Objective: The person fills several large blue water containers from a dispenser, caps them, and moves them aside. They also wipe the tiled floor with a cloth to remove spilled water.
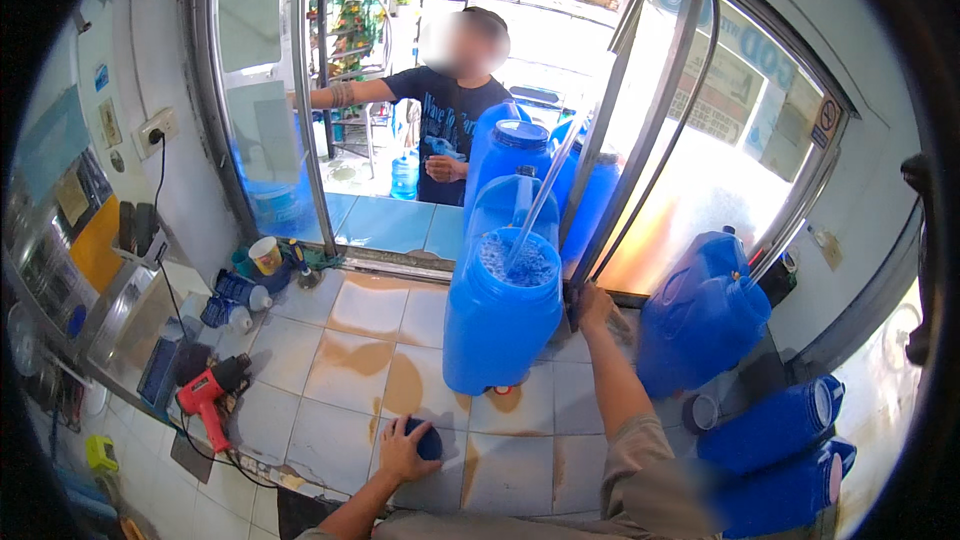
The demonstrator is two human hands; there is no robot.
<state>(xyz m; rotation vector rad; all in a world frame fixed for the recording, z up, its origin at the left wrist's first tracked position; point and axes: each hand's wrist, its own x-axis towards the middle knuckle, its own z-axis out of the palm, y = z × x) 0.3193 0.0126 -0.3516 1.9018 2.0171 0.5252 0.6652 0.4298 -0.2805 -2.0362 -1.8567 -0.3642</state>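
Beyond the far edge of my tabletop [320, 420], I see light-blue lettering [450, 118] across the chest of a person's dark shirt [412, 88]. Past the far right corner, large blue letters [768, 55] stand on the window glass [690, 180], with rows of smaller print on a pale panel [722, 90]. Near that corner, a small sign [826, 120] on the window frame bears a round, crossed-out symbol. Off the left edge, a blue sticker [102, 77] is too small for me to read.

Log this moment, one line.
Left hand: holding round blue cap | right hand: at metal window post | blue plastic jug: clear tube inside, frothy liquid
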